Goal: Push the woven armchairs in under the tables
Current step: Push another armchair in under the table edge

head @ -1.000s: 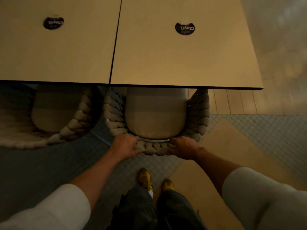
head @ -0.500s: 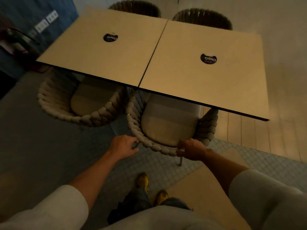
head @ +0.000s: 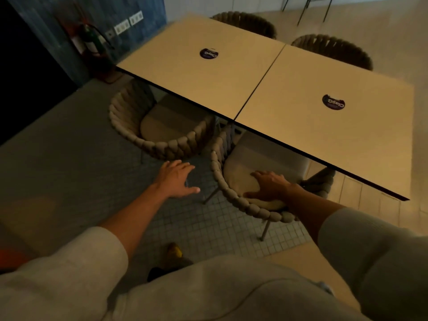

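Two tan square tables stand side by side, the left table (head: pixel 199 82) and the right table (head: pixel 324 135). The near woven armchair (head: pixel 234 195) sits partly under the right table, its cushion showing. A second woven armchair (head: pixel 162 144) sits partly under the left table. My right hand (head: pixel 268 186) hovers with spread fingers over the near chair's cushion, its forearm crossing the woven backrest. My left hand (head: pixel 176 177) is open in the air over the floor between the two chairs, touching nothing.
Two more woven armchairs (head: pixel 250 22) (head: pixel 335 49) stand at the tables' far side. A fire extinguisher (head: pixel 92 40) hangs on the blue wall at the left. Grey tiled floor lies around the chairs; my yellow shoe (head: pixel 173 251) is below.
Both hands have let go of the near armchair's backrest and opened. The view has swung left and back, bringing the left chair and the wall into sight.
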The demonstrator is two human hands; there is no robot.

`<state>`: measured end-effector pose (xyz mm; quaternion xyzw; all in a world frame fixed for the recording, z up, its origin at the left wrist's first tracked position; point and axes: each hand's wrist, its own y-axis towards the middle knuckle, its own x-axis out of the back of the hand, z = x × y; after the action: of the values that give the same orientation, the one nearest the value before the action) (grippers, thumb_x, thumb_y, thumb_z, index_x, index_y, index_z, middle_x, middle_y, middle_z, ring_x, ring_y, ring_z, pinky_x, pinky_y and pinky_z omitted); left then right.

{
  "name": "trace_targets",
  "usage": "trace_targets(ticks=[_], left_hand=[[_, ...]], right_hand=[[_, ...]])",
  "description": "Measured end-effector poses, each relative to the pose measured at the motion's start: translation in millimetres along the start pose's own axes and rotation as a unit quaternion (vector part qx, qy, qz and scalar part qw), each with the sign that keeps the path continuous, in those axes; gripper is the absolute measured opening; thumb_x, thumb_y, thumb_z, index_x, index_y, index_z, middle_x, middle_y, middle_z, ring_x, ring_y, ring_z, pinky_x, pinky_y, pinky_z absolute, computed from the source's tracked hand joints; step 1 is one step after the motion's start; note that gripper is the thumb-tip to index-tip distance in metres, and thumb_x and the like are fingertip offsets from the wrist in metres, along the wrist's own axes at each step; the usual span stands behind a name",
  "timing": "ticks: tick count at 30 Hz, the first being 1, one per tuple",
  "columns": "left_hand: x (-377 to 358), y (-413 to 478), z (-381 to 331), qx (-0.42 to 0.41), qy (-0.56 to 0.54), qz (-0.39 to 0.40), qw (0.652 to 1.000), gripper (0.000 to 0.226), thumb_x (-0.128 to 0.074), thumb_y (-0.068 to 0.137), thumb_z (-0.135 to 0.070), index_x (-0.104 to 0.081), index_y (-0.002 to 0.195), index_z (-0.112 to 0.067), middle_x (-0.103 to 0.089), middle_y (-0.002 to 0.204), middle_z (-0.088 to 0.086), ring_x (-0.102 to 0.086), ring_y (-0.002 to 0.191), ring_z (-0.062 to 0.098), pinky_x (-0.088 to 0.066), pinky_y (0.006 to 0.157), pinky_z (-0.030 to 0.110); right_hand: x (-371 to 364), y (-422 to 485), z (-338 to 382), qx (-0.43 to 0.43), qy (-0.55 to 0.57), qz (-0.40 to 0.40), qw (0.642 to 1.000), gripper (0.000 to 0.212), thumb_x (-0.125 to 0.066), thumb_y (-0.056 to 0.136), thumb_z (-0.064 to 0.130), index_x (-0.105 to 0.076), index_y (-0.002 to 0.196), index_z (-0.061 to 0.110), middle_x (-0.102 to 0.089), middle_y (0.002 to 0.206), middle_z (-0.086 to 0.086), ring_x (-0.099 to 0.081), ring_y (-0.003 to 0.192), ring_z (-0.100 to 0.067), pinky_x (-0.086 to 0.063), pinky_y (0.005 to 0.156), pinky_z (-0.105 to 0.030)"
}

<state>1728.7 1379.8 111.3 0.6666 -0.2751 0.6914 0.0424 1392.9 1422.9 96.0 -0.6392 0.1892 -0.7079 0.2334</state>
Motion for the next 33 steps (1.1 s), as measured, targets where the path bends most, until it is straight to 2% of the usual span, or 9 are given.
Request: trace_targets(ticks=[4, 7, 10, 13, 16, 22, 28, 31, 33], left_hand=[[-1.5, -15.0, 56.0, 0.027, -0.002, 0.026, 0.999, 0.107, -0.043, 0.078, -0.094, -0.033, 0.160, -0.026, -0.033, 0.167, 0.000, -0.027, 0.154, 0.026, -0.025, 0.123, 0.051], [-2.7, -25.1, 105.7, 0.041, 0.002, 0.038, 0.998, 0.111, -0.036, 0.076, -0.098, -0.034, 0.159, -0.026, -0.033, 0.167, 0.000, -0.028, 0.154, 0.024, -0.025, 0.122, 0.054], [-1.3, -35.6, 164.6, 0.051, 0.000, 0.049, 0.998, 0.113, -0.030, 0.073, -0.100, -0.034, 0.159, -0.026, -0.035, 0.166, -0.002, -0.029, 0.153, 0.024, -0.024, 0.123, 0.056], [0.2, -41.1, 226.7, 0.067, 0.002, 0.043, 0.997, 0.109, -0.033, 0.077, -0.098, -0.037, 0.158, -0.025, -0.039, 0.164, -0.001, -0.033, 0.152, 0.024, -0.026, 0.122, 0.055], [4.1, -43.8, 281.1, 0.081, -0.004, 0.039, 0.996, 0.104, -0.037, 0.080, -0.094, -0.039, 0.157, -0.024, -0.042, 0.162, 0.002, -0.036, 0.150, 0.025, -0.031, 0.121, 0.053], [4.9, -35.4, 346.4, 0.105, -0.046, 0.039, 0.993, 0.104, -0.034, 0.082, -0.094, -0.039, 0.157, -0.022, -0.047, 0.159, 0.008, -0.041, 0.147, 0.029, -0.038, 0.116, 0.051], [3.4, 1.1, 396.6, 0.117, -0.099, 0.053, 0.987, 0.108, -0.036, 0.079, -0.095, -0.040, 0.156, -0.019, -0.048, 0.157, 0.009, -0.044, 0.145, 0.031, -0.041, 0.114, 0.054], [10.3, 31.1, 419.2, 0.119, -0.100, 0.045, 0.987, 0.117, -0.029, 0.071, -0.099, -0.043, 0.154, -0.018, -0.052, 0.154, 0.011, -0.046, 0.143, 0.031, -0.043, 0.113, 0.053], [16.8, 51.2, 432.4, 0.118, -0.095, 0.045, 0.987, 0.112, -0.034, 0.075, -0.096, -0.042, 0.155, -0.017, -0.051, 0.154, 0.012, -0.045, 0.144, 0.031, -0.042, 0.113, 0.053]], right_hand=[[14.1, 18.5, 48.1, 0.007, 0.014, -0.006, 1.000, 0.109, -0.054, 0.076, 0.092, -0.029, 0.161, 0.030, -0.036, 0.166, -0.001, -0.040, 0.148, -0.031, -0.037, 0.116, -0.058], [21.5, 35.1, 86.4, -0.015, 0.060, -0.004, 0.998, 0.098, -0.055, 0.076, 0.090, -0.042, 0.152, 0.030, -0.052, 0.153, -0.003, -0.053, 0.135, -0.030, -0.045, 0.109, -0.053], [22.4, 57.4, 129.4, -0.027, 0.095, -0.006, 0.995, 0.087, -0.060, 0.082, 0.082, -0.047, 0.148, 0.026, -0.057, 0.145, -0.005, -0.057, 0.126, -0.029, -0.048, 0.104, -0.045], [17.5, 81.8, 177.0, -0.053, 0.123, -0.017, 0.991, 0.086, -0.062, 0.086, 0.077, -0.047, 0.148, 0.018, -0.062, 0.136, -0.008, -0.061, 0.119, -0.028, -0.049, 0.091, -0.037], [18.8, 104.1, 221.8, -0.076, 0.145, -0.023, 0.986, 0.086, -0.060, 0.088, 0.076, -0.050, 0.144, 0.012, -0.064, 0.131, -0.012, -0.063, 0.116, -0.029, -0.050, 0.087, -0.037], [17.6, 130.8, 271.8, -0.154, 0.196, -0.004, 0.969, 0.101, -0.049, 0.083, 0.088, -0.040, 0.157, 0.021, -0.050, 0.155, -0.011, -0.043, 0.145, -0.032, -0.040, 0.117, -0.048], [25.3, 168.4, 293.7, -0.194, 0.183, -0.010, 0.964, 0.100, -0.048, 0.086, 0.087, -0.043, 0.155, 0.015, -0.055, 0.150, -0.012, -0.050, 0.140, -0.031, -0.042, 0.111, -0.041], [35.4, 200.1, 295.8, -0.202, 0.192, -0.017, 0.960, 0.100, -0.051, 0.085, 0.086, -0.041, 0.156, 0.017, -0.051, 0.155, -0.011, -0.049, 0.141, -0.031, -0.044, 0.110, -0.042], [41.5, 223.4, 295.8, -0.215, 0.218, -0.015, 0.952, 0.106, -0.052, 0.082, 0.088, -0.039, 0.157, 0.014, -0.047, 0.157, -0.014, -0.049, 0.141, -0.034, -0.046, 0.111, -0.045]])
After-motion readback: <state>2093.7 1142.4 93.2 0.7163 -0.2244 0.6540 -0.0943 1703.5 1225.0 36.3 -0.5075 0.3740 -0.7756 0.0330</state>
